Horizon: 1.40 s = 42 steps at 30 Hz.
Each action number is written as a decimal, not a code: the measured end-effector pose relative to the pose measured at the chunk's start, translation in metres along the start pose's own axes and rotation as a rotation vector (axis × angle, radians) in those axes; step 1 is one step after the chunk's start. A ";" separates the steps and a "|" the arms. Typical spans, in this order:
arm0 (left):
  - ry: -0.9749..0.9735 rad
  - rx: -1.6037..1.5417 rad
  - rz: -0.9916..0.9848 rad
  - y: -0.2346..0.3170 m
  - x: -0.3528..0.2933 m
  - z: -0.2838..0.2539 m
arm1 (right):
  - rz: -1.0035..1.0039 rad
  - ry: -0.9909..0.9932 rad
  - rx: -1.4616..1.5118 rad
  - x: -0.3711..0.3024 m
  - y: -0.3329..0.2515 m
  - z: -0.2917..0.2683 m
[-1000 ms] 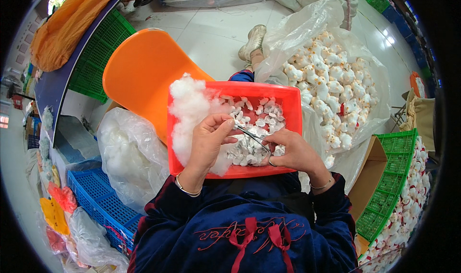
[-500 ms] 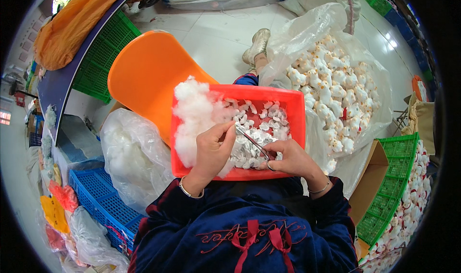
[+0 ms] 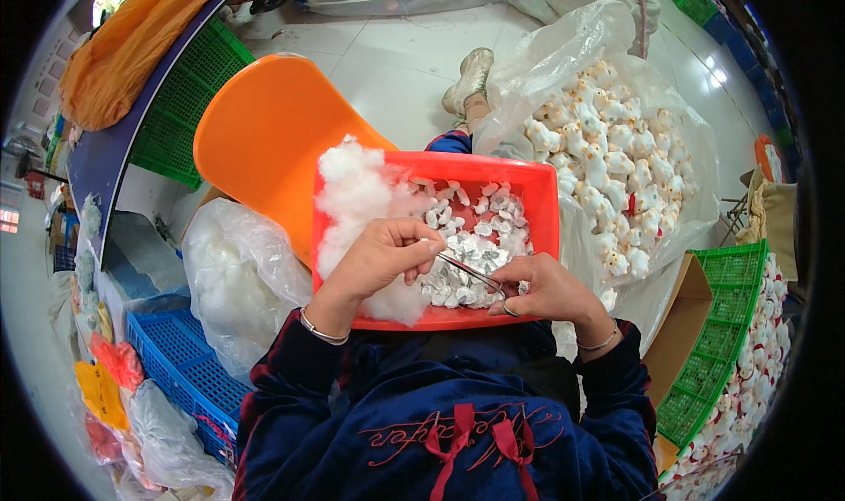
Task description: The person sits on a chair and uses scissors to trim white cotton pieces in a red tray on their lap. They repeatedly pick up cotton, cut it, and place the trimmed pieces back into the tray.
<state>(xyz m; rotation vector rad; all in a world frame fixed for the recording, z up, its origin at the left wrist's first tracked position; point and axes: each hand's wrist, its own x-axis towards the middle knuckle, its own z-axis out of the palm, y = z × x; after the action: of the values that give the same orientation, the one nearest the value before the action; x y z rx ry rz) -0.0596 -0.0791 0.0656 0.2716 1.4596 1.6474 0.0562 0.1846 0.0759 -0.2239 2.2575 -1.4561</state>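
A red plastic tray (image 3: 547, 206) rests on my lap, with fluffy white stuffing (image 3: 356, 180) along its left side and many small white fabric pieces (image 3: 480, 253) on its right. Above these pieces my right hand (image 3: 547, 287) grips slim metal forceps (image 3: 469, 272), a finger ring showing by its fingers. The forceps point left, their tip at the fingertips of my left hand (image 3: 384, 259). That left hand is closed in a pinch over the stuffing; what it holds is too small to make out.
An orange chair (image 3: 277, 140) stands beyond the tray at left. To its near side are a clear bag of stuffing (image 3: 233, 268) and a blue crate (image 3: 189, 351). At right lie an open bag of small white plush toys (image 3: 616, 162), a cardboard box (image 3: 682, 325) and a green crate (image 3: 717, 325).
My left hand has turned and shifted a little, its knuckles now higher over the stuffing. The right hand has moved slightly right with the forceps, whose tip now sits lower.
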 end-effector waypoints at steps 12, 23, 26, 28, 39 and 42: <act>-0.009 0.130 0.007 0.003 -0.013 -0.005 | -0.060 0.012 -0.074 -0.017 0.008 -0.002; -0.155 0.528 0.265 0.007 -0.005 0.009 | 0.058 -0.076 0.096 -0.017 0.008 -0.012; -0.112 0.552 0.224 0.011 -0.005 0.008 | 0.064 -0.075 0.129 -0.019 0.010 -0.011; -0.093 0.561 0.216 0.015 -0.006 0.009 | 0.089 -0.086 0.144 -0.019 0.007 -0.013; 0.174 0.424 0.263 0.018 -0.011 -0.020 | 0.084 0.004 -0.015 -0.039 0.013 -0.031; 0.064 0.414 0.311 0.017 -0.004 0.007 | 0.038 0.039 -0.067 -0.035 0.005 -0.031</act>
<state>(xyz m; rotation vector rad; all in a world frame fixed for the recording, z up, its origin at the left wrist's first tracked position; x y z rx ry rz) -0.0606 -0.0758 0.0844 0.7118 1.8769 1.5871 0.0743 0.2254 0.0918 -0.1740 2.3312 -1.3788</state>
